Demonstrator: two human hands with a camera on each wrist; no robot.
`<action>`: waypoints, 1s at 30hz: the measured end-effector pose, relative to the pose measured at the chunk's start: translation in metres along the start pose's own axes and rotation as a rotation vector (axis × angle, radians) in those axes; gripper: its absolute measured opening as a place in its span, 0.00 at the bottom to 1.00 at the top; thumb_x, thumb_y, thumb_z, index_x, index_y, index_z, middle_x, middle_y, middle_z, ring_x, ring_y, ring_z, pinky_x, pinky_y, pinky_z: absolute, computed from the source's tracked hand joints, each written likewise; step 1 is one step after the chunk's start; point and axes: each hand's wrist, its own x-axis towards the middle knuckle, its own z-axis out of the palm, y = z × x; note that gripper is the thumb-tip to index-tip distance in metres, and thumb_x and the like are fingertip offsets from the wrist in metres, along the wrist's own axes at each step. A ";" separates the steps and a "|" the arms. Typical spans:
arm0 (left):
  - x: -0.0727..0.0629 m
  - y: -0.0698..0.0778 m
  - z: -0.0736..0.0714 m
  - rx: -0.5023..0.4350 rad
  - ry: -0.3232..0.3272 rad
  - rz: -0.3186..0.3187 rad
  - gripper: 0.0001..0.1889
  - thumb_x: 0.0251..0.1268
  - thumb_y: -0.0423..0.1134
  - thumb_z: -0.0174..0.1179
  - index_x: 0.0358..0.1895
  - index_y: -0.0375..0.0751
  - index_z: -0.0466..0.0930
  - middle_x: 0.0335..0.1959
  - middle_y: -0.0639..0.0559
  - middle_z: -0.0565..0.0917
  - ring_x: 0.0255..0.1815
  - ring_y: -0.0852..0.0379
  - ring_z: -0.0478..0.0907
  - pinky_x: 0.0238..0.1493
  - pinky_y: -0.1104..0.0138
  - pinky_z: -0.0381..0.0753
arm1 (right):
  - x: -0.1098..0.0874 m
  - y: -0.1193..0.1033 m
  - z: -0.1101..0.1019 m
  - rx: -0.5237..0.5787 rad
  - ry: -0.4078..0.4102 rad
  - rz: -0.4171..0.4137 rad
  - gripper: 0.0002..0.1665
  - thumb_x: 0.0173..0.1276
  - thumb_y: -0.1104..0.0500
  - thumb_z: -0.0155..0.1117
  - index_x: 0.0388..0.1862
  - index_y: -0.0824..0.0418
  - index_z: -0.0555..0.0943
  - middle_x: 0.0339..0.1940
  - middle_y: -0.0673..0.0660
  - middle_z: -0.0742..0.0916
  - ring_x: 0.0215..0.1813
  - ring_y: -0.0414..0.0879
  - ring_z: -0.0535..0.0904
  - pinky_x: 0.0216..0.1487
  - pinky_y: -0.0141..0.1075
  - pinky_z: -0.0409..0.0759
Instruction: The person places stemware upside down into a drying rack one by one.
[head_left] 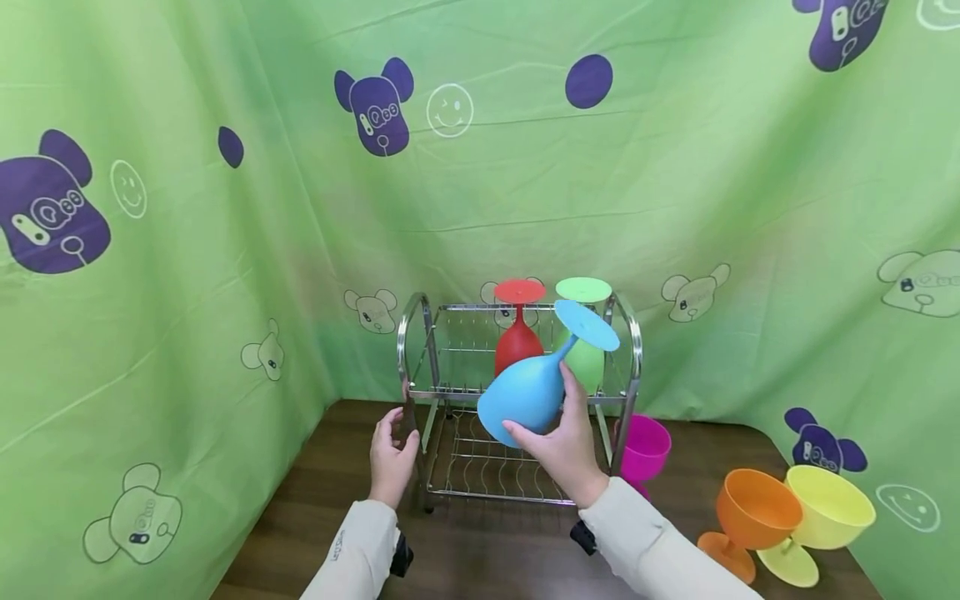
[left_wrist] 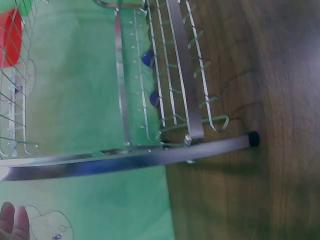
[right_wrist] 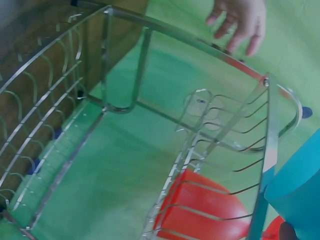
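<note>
My right hand (head_left: 562, 442) holds a blue plastic goblet (head_left: 521, 396) in front of the metal dish rack's upper tier. The goblet is tilted, its round foot up to the right and its bowl down to the left. Upside down on that tier stand a red goblet (head_left: 517, 346) and a light green goblet (head_left: 592, 367), the latter partly hidden behind the blue one. Beside the left end of the rack (left_wrist: 125, 162) is my left hand (head_left: 392, 458), fingers loosely bent and holding nothing. In the right wrist view, the left hand (right_wrist: 242, 22) appears just outside the rack's frame.
A magenta goblet (head_left: 647, 446) stands right of the rack, partly hidden by it. Farther right, an orange goblet (head_left: 757, 508) and a yellow goblet (head_left: 832, 504) stand upright on the brown wooden table (head_left: 495, 550). Green printed cloth (head_left: 480, 192) hangs behind and at both sides.
</note>
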 end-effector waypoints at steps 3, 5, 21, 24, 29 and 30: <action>0.004 0.002 -0.001 0.069 -0.076 -0.100 0.21 0.54 0.26 0.59 0.54 0.28 0.73 0.47 0.32 0.77 0.44 0.37 0.73 0.39 0.58 0.75 | 0.007 -0.004 0.005 0.000 0.003 -0.018 0.59 0.49 0.67 0.75 0.73 0.70 0.48 0.69 0.72 0.60 0.64 0.70 0.62 0.55 0.66 0.69; 0.008 0.001 -0.001 0.089 -0.121 -0.134 0.22 0.55 0.25 0.60 0.55 0.27 0.73 0.49 0.32 0.77 0.46 0.34 0.73 0.40 0.56 0.76 | 0.012 -0.006 0.009 0.011 0.007 -0.027 0.59 0.49 0.68 0.75 0.73 0.70 0.48 0.69 0.73 0.59 0.64 0.70 0.62 0.55 0.66 0.69; 0.032 0.007 0.008 -0.225 -0.204 -0.377 0.18 0.60 0.25 0.56 0.52 0.16 0.70 0.41 0.30 0.82 0.37 0.65 0.79 0.41 0.75 0.75 | 0.054 -0.007 0.037 -0.017 0.064 -0.027 0.59 0.50 0.62 0.77 0.74 0.65 0.51 0.70 0.69 0.61 0.65 0.68 0.64 0.57 0.63 0.69; 0.033 0.008 0.008 -0.303 -0.192 -0.422 0.17 0.62 0.25 0.54 0.52 0.15 0.70 0.42 0.30 0.83 0.35 0.70 0.77 0.41 0.76 0.75 | 0.060 -0.006 0.043 -0.059 0.050 -0.023 0.59 0.50 0.61 0.77 0.75 0.64 0.51 0.70 0.68 0.62 0.65 0.69 0.65 0.57 0.63 0.69; 0.027 0.004 0.006 -0.310 -0.181 -0.441 0.16 0.64 0.25 0.53 0.51 0.14 0.71 0.41 0.29 0.82 0.33 0.66 0.78 0.40 0.74 0.75 | 0.065 -0.005 0.055 -0.149 0.019 -0.057 0.59 0.48 0.57 0.79 0.74 0.65 0.54 0.69 0.68 0.64 0.62 0.69 0.68 0.55 0.63 0.71; 0.026 0.003 0.005 -0.309 -0.174 -0.442 0.16 0.65 0.25 0.53 0.52 0.14 0.71 0.41 0.29 0.82 0.32 0.66 0.79 0.39 0.74 0.76 | 0.066 -0.005 0.058 -0.165 0.013 -0.055 0.59 0.49 0.56 0.79 0.74 0.65 0.54 0.69 0.68 0.65 0.62 0.69 0.69 0.55 0.63 0.71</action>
